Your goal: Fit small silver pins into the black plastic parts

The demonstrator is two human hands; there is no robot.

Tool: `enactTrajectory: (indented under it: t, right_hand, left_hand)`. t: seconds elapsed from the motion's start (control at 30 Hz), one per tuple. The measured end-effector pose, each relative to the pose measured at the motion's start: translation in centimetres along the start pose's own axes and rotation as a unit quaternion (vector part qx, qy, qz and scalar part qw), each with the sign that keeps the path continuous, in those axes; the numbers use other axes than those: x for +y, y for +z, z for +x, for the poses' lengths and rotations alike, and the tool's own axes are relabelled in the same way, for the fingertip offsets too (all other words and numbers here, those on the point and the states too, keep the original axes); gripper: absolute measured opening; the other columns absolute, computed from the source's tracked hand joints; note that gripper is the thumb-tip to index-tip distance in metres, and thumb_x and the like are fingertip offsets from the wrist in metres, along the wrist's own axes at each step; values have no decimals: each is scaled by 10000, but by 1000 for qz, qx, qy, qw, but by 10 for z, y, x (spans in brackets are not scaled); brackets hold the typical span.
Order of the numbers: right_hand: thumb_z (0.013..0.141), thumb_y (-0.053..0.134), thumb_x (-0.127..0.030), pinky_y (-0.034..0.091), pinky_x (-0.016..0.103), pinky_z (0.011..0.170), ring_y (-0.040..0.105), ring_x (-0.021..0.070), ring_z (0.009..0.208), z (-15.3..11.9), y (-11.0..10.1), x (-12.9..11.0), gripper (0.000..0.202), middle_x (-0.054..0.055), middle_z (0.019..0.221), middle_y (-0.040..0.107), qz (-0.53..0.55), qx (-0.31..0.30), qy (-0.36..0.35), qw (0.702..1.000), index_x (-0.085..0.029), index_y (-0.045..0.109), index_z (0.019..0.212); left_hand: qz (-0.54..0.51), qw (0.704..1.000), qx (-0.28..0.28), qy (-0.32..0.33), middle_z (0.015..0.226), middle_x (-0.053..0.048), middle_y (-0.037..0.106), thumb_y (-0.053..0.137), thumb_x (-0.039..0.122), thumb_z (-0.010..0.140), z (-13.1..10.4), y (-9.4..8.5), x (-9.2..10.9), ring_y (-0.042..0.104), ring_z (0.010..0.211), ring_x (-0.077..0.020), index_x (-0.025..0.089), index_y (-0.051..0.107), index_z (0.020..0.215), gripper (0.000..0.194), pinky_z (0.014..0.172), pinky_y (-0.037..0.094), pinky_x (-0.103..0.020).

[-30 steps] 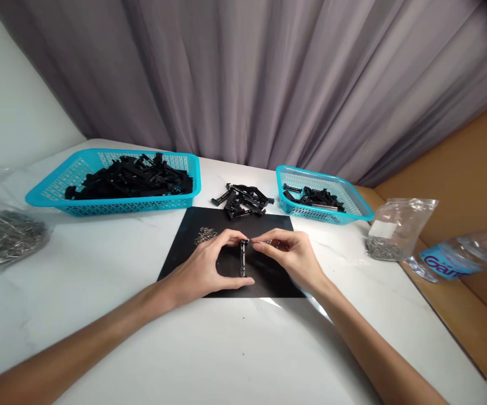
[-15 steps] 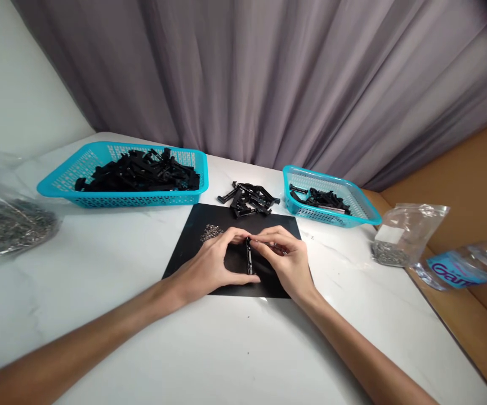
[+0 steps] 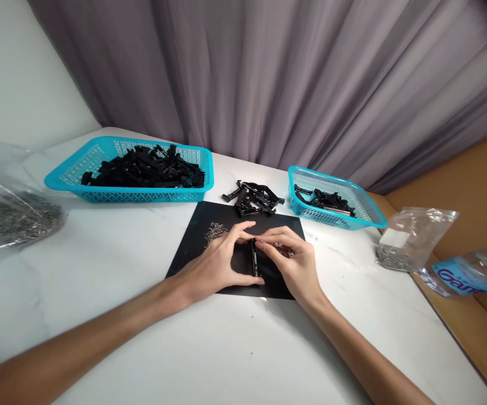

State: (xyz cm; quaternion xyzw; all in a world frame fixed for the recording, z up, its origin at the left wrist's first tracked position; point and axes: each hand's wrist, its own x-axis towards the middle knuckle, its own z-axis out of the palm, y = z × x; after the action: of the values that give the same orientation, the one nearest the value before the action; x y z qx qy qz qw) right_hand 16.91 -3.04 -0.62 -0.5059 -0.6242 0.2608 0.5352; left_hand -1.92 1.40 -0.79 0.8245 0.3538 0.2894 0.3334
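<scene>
My left hand [image 3: 215,261] holds a slim black plastic part [image 3: 254,257] on end over a black mat [image 3: 237,211], thumb at its near end and fingers at its far end. The index finger is lifted off. My right hand [image 3: 296,261] is closed in a pinch at the part's far end; whatever sits between its fingertips is too small to make out. Beside my left hand lies a heap of small metal pieces [image 3: 215,232]. More small metal pieces [image 3: 283,247] show partly under my right fingers.
Behind the mat is a pile of black plastic parts [image 3: 254,198]. Blue baskets, a larger one [image 3: 142,195] left and a smaller one [image 3: 336,219] right, hold similar parts. A bag of metal pieces [image 3: 19,216] stands left; a smaller bag [image 3: 399,256] and a bottle [image 3: 463,274] lie right.
The whole view has shifted slightly, so things sit a little further right. My left index finger has risen from the part's far end. Both hands otherwise keep their places around the part.
</scene>
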Motion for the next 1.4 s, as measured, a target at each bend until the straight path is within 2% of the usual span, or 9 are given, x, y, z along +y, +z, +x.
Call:
enactTrajectory:
  t: [0.23, 0.33, 0.6, 0.73, 0.97, 1.1, 1.4]
  right_hand:
    - [904, 724, -273, 499, 323, 663, 670, 209, 877, -1, 0, -1, 88, 52, 977, 728, 12, -6, 16, 1000, -272, 812, 911]
    - [911, 707, -262, 523, 328, 679, 669, 209, 877, -3, 6, -1, 94, 56, 966, 712, -1, 15, 13, 1000, -265, 801, 914]
    - [919, 620, -169, 544, 333, 674, 656, 204, 857, -11, 14, -2, 156, 52, 922, 670, -69, 63, -54, 994, -253, 750, 896]
    - [906, 595, -112, 536, 328, 662, 658, 198, 849, -12, 14, 0, 194, 51, 930, 667, -97, 56, -75, 991, -245, 737, 906]
    - [930, 555, -91, 531, 345, 640, 678, 198, 772, -14, 14, 4, 246, 72, 955, 710, -229, 35, -123, 965, -222, 755, 990]
    - [939, 554, -90, 524, 319, 624, 681, 180, 777, -14, 12, 4, 257, 63, 986, 714, -214, 18, -116, 970, -226, 752, 1029]
    - [925, 649, -138, 512, 259, 627, 661, 145, 794, -9, 11, 0, 130, 15, 950, 698, -180, 64, -92, 977, -231, 736, 955]
  left_hand:
    - [17, 1000, -10, 2, 1309, -46, 675, 899, 456, 682, 0, -1, -2, 617, 1272, -285, 304, 345, 1498, 999, 1092, 496, -438]
    - [21, 1000, -10, 5, 1318, -48, 669, 890, 460, 691, -1, 1, -4, 617, 1275, -290, 315, 336, 1512, 1001, 1089, 498, -436]
    - [33, 999, -15, 7, 1341, -45, 655, 879, 451, 711, -1, 1, -6, 605, 1283, -293, 333, 316, 1519, 992, 1102, 487, -451]
    - [43, 999, -15, 7, 1339, -34, 654, 875, 456, 713, -1, 1, -6, 599, 1290, -286, 338, 323, 1516, 981, 1103, 490, -440]
    - [46, 999, -22, 0, 1330, -35, 656, 876, 423, 721, 0, 0, -3, 593, 1299, -282, 333, 313, 1526, 987, 1111, 486, -442]
    - [43, 999, -21, -6, 1327, -44, 660, 879, 444, 709, 1, -1, -2, 600, 1289, -294, 322, 324, 1527, 997, 1115, 482, -457]
    - [50, 998, -30, -4, 1339, -44, 653, 868, 454, 726, 1, -1, 0, 586, 1306, -291, 324, 318, 1525, 978, 1121, 477, -445]
